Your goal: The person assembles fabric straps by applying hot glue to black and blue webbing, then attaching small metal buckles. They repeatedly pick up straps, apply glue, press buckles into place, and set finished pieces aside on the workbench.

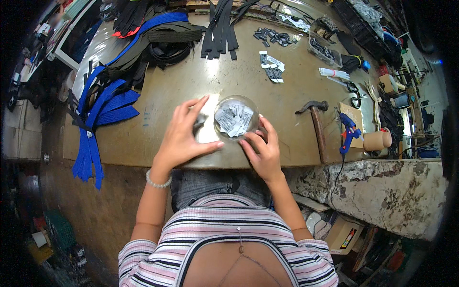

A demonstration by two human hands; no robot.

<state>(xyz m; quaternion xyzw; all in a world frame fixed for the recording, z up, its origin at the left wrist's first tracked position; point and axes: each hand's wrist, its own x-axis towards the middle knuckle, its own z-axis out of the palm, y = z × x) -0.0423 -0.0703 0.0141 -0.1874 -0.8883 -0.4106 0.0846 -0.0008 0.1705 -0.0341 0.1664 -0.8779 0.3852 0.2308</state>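
Note:
In front of me on the table, a round clear container point(221, 99) holds a loose pile of small white and grey printed labels point(234, 118). My right hand point(264, 150) has its fingers curled at the container's right side, thumb and fingertips against its wall. To the container's left, my left hand point(184, 129) is spread, with thumb and forefinger wide apart. A bright white patch point(209, 117) lies between that hand and the container; whether it is paper or glare is unclear. Something small and grey beside the left palm is too blurred to name.
A hammer point(316, 126), a blue glue gun point(350, 134) and a brown roll point(377, 140) lie at right. Blue straps point(110, 103) hang over the left edge. Black straps point(221, 36), label stacks point(272, 67) and small black pieces point(275, 36) lie farther back.

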